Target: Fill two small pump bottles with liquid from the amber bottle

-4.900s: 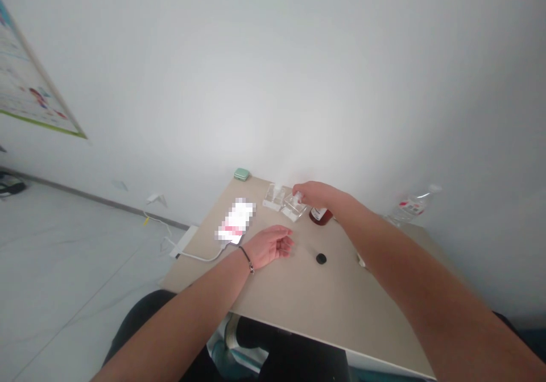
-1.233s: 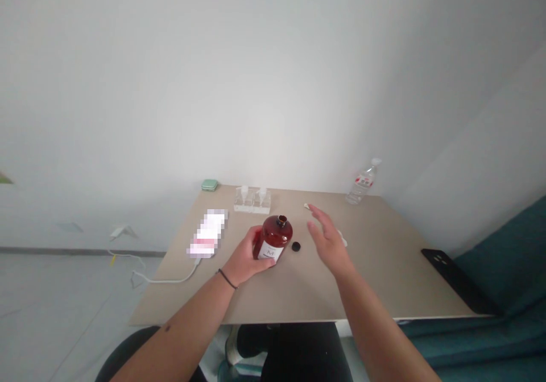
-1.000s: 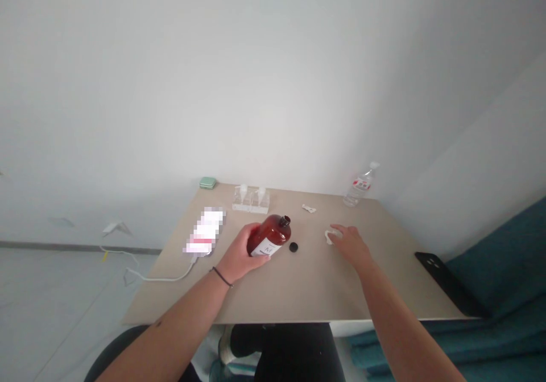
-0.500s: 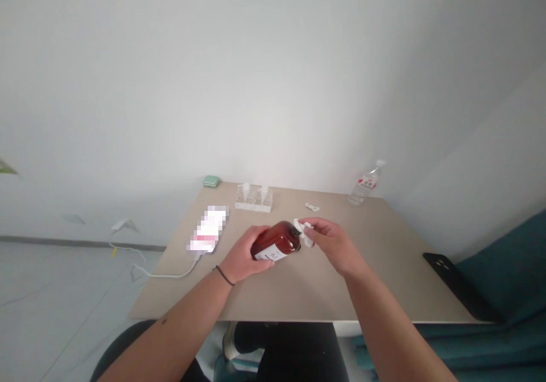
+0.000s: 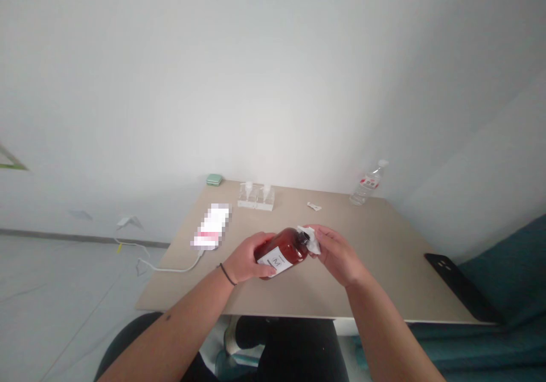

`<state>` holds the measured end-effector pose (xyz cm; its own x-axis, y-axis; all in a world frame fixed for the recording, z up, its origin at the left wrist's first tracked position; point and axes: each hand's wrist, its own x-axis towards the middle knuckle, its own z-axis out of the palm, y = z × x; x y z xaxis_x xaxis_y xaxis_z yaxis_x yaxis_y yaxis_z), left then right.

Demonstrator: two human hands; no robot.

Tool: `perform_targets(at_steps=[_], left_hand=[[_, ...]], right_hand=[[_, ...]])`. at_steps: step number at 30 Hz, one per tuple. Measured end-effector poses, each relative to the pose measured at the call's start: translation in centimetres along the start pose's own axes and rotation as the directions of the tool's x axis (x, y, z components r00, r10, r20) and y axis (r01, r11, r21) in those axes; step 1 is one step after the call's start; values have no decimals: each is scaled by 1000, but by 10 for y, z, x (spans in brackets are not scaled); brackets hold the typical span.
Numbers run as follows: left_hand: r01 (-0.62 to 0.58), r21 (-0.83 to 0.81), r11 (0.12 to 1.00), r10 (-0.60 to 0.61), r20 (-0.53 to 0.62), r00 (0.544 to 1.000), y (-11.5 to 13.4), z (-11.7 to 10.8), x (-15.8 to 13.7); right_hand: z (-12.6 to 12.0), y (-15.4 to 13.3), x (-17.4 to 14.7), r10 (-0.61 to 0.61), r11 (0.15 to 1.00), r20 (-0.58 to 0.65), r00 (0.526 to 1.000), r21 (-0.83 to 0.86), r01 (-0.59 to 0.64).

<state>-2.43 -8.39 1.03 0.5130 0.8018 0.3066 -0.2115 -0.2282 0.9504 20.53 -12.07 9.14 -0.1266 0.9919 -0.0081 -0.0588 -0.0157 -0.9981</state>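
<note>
A reddish-brown bottle (image 5: 286,243) with a white label marked "M" lies tilted above the table, its dark neck pointing right. My left hand (image 5: 249,258) is wrapped round the bottle's lower body, thumb on the label. At the neck, my right hand (image 5: 335,251) pinches a crumpled white tissue (image 5: 313,242) and presses it against the mouth end. Part of the neck is covered by the tissue, and some right fingertips are hidden behind it.
On the table (image 5: 367,279) are a phone (image 5: 212,227) with a white cable, two small clear pump bottles (image 5: 256,195), a green case (image 5: 214,179), a scrap of white tissue (image 5: 314,206), a water bottle (image 5: 368,184) and a black phone-shaped object (image 5: 458,285) at the right edge.
The bottle has turned so that more of its label faces me and moved slightly nearer. My right hand has shifted round the neck, with the tissue now wrapped closer about it.
</note>
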Motion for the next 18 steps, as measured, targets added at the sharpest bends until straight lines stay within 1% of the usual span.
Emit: perform_targets(at_steps=[3,4,6,7,9,10,13,15,16,17,18], left_hand=[[66,-134,989,-55,84,995,10,8,-7],[112,-192,975,-94,103,990,14,13,-12],[234,-284,930,-204,132,970,20,25,-26],[301,-350,887,-258,164,952,23,32,-35],[391,-511,765,-348,182,920,28,47,-54],[415,-570,709,-380,187,906,29,54,-64],[436,-715,547,-431,206,879,34,68,-84],[438,-775,456,-459,217,862,37,71,-88],[456,-789,413,-473,242,847,38,71,-88],[485,-794,366,-478,286,830,41,71,-89],[533,-785,316,-485,349,802,44,72,-92]], right_hand=[[-6,-6,-6,-26,992,25,999,-123,29],[-6,-10,-9,-51,983,47,998,-172,59],[-6,-17,-17,-130,950,131,983,-267,161],[-4,-21,-22,-175,928,182,968,-298,224],[1,-27,-30,-255,884,277,927,-322,339],[3,-28,-34,-289,866,311,905,-318,385],[10,-30,-41,-376,818,372,849,-298,493],[12,-31,-44,-435,780,400,807,-281,560],[13,-31,-45,-461,762,410,787,-272,588],[13,-32,-46,-485,747,417,769,-260,612],[13,-33,-48,-505,735,421,753,-247,631]])
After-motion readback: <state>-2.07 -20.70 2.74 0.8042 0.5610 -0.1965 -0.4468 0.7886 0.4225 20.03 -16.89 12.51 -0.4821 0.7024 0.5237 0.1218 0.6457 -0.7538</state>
